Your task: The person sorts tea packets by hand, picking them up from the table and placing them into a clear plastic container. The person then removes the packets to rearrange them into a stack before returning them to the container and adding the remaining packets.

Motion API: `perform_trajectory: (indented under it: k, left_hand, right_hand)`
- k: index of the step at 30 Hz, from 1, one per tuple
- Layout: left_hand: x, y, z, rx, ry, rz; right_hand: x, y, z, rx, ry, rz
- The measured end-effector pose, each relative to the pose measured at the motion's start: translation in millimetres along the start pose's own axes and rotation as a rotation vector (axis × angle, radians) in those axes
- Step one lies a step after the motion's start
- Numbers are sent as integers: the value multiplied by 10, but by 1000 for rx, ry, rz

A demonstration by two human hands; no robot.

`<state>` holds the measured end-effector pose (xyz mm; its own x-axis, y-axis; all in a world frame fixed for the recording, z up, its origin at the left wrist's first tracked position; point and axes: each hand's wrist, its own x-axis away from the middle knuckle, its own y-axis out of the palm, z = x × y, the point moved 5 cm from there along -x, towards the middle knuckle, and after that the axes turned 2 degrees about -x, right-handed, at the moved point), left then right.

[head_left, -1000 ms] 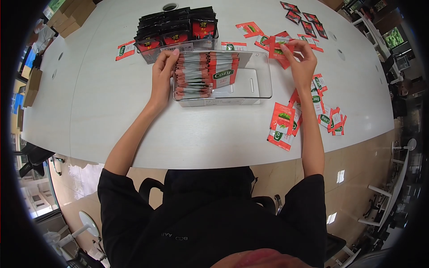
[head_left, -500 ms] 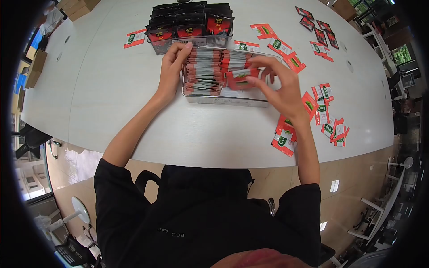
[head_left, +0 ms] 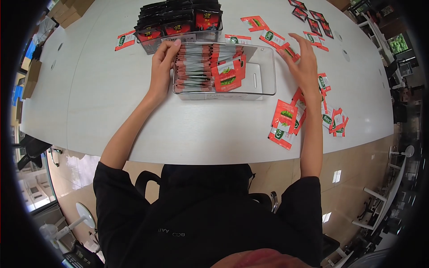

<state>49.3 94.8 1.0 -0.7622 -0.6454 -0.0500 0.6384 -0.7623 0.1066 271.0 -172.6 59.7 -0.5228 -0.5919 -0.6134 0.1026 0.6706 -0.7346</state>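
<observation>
My left hand holds the left end of a clear plastic bin, its thumb over the rim. Packed upright in the bin's left part is a row of red and white sachets. A second row beside it ends in sachets leaning with their printed faces up. To the right of the bin, my right hand has thumb and fingers spread over a red sachet on the table. That sachet is partly hidden, and nothing appears gripped in the hand.
Behind the bin stands another clear bin full of black and red packets. Loose red sachets lie near my right forearm, with more beyond the bin. Several dark packets lie far right. The table's edge is close to me.
My right hand has let go of a sachet inside the bin and moved right, over the loose sachets. My left hand keeps its hold. The whole view has shifted slightly.
</observation>
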Motion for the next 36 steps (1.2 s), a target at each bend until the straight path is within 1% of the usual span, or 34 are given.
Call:
perform_trajectory:
  k: [3,4,5,7,8,10,11,13,14,16,17,18,20,21,23,24,26,27,28,30,31,32,34,35,36]
  left_hand:
    - [3,-2,1,-8,-13,1]
    - [4,-7,3,-4,-15,14]
    - [0,-12,-3,-4,-14,8]
    - [-13,-26,-25,8,-16,-3]
    - [-13,-20,-18,8,-13,-2]
    - [-7,-14,-14,1,-23,20]
    - [-7,-13,-9,1,-20,18]
    - [-4,-11,-10,3,-21,10]
    - [-3,-13,-14,5,-19,12]
    - [-11,-11,6,-31,42,2]
    - [-13,-12,6,-29,44,5]
    - [-12,-15,-9,-18,13,4]
    - [-12,-31,-26,-9,-18,7]
    - [-16,-37,-28,-20,-9,6]
    - [-13,-31,-32,-32,-3,9]
    - [-8,-11,-24,-9,-4,8]
    - [-9,-20,-26,9,-4,15]
    - [-18,-31,-46,4,-7,11]
    - [-21,-34,-53,0,-10,7]
    - [-13,-12,-28,-1,13,5]
    - [-12,-3,-14,-2,36,-2]
    - [-23,-21,-33,-2,36,3]
    - [-45,-48,-71,-20,19,1]
    - [-34,-46,-63,-21,17,3]
    - [-21,-29,-42,-16,19,3]
  right_hand:
    - [168,406,466,-31,90,-87]
    - [173,434,461,-41,120,-128]
    - [171,392,462,-38,124,-125]
    - [122,317,458,-68,219,-205]
    - [109,290,435,-69,217,-202]
    - [99,211,398,44,215,-151]
    - [56,123,328,44,215,-148]
    - [-25,-93,237,-13,304,-70]
    - [-27,-105,222,-12,301,-70]
    - [-52,-223,184,-163,235,165]
    - [-57,-240,159,-111,157,200]
    - [-62,-238,147,-113,154,199]
    - [-53,-196,133,-510,214,175]
    - [-46,-199,82,-513,214,172]
    - [-40,-138,-61,-982,367,88]
    - [-45,-147,-165,-987,368,81]
    - [-54,-95,-356,-1164,383,-22]
    - [-34,-49,-372,-1244,347,-96]
    - [-10,-19,-394,-1248,345,-99]
    - [56,33,-590,-1105,167,-260]
    - [98,18,-721,-952,119,-261]
    - [124,25,-812,-954,116,-265]
    - [187,-3,-1097,-495,-259,-263]
    - [227,16,-1155,-326,-281,-289]
    - [214,4,-1156,-328,-278,-290]
